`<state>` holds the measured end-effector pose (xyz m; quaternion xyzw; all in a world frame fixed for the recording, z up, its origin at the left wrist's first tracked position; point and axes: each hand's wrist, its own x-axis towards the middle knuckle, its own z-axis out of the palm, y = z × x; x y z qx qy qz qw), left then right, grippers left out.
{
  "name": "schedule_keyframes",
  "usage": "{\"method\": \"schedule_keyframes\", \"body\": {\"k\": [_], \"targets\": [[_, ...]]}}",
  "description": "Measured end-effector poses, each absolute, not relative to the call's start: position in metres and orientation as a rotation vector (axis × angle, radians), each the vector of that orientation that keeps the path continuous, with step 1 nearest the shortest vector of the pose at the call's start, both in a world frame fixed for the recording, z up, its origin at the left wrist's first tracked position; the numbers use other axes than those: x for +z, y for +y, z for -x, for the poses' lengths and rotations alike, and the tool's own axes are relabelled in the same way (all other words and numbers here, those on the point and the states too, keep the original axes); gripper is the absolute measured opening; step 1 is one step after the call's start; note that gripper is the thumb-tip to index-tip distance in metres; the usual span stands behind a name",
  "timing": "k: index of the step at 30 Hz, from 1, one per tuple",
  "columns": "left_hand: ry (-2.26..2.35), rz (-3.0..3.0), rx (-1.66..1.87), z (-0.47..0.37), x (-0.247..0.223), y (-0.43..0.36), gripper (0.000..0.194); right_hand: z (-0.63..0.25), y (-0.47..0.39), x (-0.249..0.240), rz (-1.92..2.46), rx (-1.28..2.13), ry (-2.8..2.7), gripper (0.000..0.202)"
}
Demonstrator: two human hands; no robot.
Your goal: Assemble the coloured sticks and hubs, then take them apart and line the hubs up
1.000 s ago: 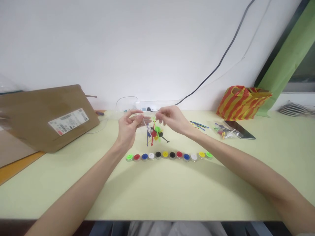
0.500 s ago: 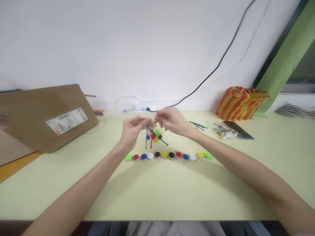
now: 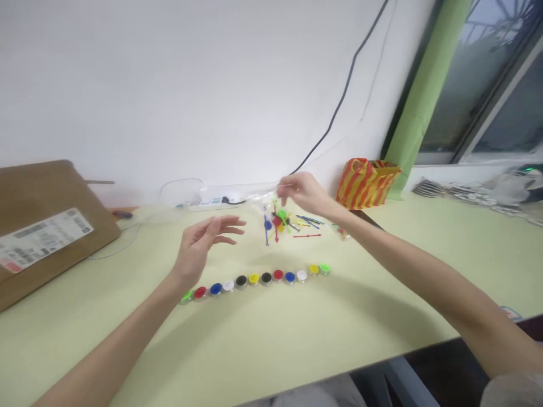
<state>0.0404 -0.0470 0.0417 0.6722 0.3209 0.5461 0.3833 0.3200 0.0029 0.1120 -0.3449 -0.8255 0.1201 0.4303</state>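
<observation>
My right hand (image 3: 301,193) pinches the top of a clear plastic bag (image 3: 261,198), which hangs above the table. Inside the bag are several coloured plastic pieces with thin arms and round middles, in blue, red, green, yellow and black. To the left of the bag my left hand (image 3: 207,244) is empty, its fingers stretched apart. Below both hands runs a row of small round pots with coloured lids, among them a red one (image 3: 278,275) and a white one (image 3: 301,276). Behind the bag, thin coloured sticks (image 3: 310,220) and a red stick (image 3: 307,235) lie on the table.
A cardboard box (image 3: 55,226) stands at the left. By the wall lies a white power strip (image 3: 212,198) with a black cable (image 3: 339,107). A red-and-yellow striped bag (image 3: 365,183) stands at the back right, near a green curtain (image 3: 424,96).
My left hand has let go of the bag and moved left, its fingers opening. My right hand keeps hold of the bag. The view has turned to the right.
</observation>
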Motion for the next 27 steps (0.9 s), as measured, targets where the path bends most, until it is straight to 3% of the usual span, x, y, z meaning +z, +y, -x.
{"method": "schedule_keyframes", "body": {"k": [7, 11, 19, 27], "targets": [[1.010, -1.707, 1.317, -0.020, 0.043, -0.033, 0.039, -0.449, 0.026, 0.102, 1.018, 0.515, -1.478, 0.027], [1.155, -1.742, 1.275, -0.002, 0.037, -0.024, 0.041, -0.491, 0.052, 0.068, 1.452, 0.392, -1.299, 0.026], [1.419, -1.783, 1.331, 0.041, 0.018, -0.007, 0.046, -0.508, 0.083, 0.001, 1.933, 0.203, -1.485, 0.012], [1.519, -1.966, 1.385, 0.051, 0.014, -0.003, 0.046, -0.513, 0.082, 0.026, 2.020, -0.111, -1.680, 0.032]]}}
